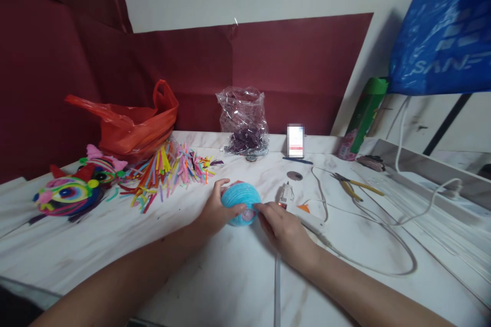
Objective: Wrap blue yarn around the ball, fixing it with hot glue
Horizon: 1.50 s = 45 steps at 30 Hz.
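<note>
Blue wrapped ball (241, 195), just left of the glue gun (286, 195) | left hand (215, 210) gripping it, thumb across the front | right hand (283, 226) fingertips at its gun-side edge, can't tell if pinching | best: steady ball, light pressure, knuckles clear of nozzle

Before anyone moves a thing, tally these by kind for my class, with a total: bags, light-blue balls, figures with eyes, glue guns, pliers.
Bags: 3 (red bag, clear bag, blue bag)
Light-blue ball: 1
Figures with eyes: 2 (front figure, rear figure)
Glue gun: 1
Pliers: 1
Total: 8
</note>
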{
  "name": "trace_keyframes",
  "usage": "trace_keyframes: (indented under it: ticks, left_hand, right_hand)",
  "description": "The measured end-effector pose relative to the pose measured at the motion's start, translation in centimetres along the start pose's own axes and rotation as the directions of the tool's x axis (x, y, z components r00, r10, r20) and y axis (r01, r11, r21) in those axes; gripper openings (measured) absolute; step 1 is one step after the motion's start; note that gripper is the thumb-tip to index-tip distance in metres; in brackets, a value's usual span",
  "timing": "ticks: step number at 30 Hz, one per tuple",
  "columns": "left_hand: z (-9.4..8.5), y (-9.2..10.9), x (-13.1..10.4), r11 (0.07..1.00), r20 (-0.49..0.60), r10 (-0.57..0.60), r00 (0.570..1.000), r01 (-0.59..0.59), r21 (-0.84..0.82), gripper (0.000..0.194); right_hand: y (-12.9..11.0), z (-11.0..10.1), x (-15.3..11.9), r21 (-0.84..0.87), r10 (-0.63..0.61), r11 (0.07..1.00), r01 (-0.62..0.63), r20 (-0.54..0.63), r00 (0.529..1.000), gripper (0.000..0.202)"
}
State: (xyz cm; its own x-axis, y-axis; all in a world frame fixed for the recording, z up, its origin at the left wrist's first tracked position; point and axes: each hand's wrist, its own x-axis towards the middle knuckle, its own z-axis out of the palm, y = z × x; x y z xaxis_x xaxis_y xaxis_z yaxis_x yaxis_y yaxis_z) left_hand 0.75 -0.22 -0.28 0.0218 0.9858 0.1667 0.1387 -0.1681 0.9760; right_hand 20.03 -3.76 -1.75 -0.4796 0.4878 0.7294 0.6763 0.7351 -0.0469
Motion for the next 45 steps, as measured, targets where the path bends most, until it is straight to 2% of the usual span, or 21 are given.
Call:
trace_keyframes:
  ticks: [2, 8, 12, 16, 21, 28, 38, 45]
  left_hand:
    - [0.05, 0.12, -0.07, 1.0, -0.008, -0.001, 1.0, 0.001, 0.015, 0.078]
    - [0.23, 0.16, 0.04, 0.998, -0.007, 0.041, 0.999, -0.04, 0.057, 0.072]
    - [0.11, 0.03, 0.1, 0.996, 0.04, 0.071, 0.997, -0.074, 0.057, 0.069]
    - [-0.04, -0.18, 0.03, 0.991, 0.1, 0.106, 0.989, -0.114, 0.071, 0.067]
    - [-0.15, -0.09, -0.12, 0.987, 0.102, 0.12, 0.988, -0.13, 0.095, 0.07]
    - [0.16, 0.44, -0.29, 0.995, 0.019, 0.091, 0.996, -0.092, 0.048, 0.064]
    - [0.28, 0.14, -0.37, 0.992, 0.07, 0.125, 0.99, -0.126, 0.009, 0.062]
    - [0.13, -0.3, -0.13, 0.988, 0.126, 0.152, 0.98, -0.156, 0.022, 0.068]
  right_hand:
    - [0.1, -0.04, -0.02, 0.019, 0.022, 1.0, -0.022, -0.012, 1.0, 0.022]
    - [0.23, 0.02, -0.16, 0.021, -0.029, 0.999, 0.03, -0.005, 1.0, 0.024]
    - [0.27, 0.2, -0.2, 0.063, -0.022, 0.998, 0.024, -0.022, 0.999, 0.026]
    - [0.33, 0.23, -0.18, 0.033, -0.035, 0.999, 0.035, -0.01, 0.999, 0.026]
    - [0.13, 0.16, -0.06, 0.007, -0.064, 0.998, 0.064, -0.005, 0.998, 0.025]
    - [-0.2, -0.17, 0.22, 0.084, 0.035, 0.996, -0.031, -0.043, 0.998, 0.016]
    - [0.08, 0.25, 0.08, 0.101, 0.007, 0.995, -0.001, -0.061, 0.998, 0.023]
    - [0.28, 0.05, 0.11, 0.124, 0.044, 0.992, -0.039, -0.039, 0.998, 0.02]
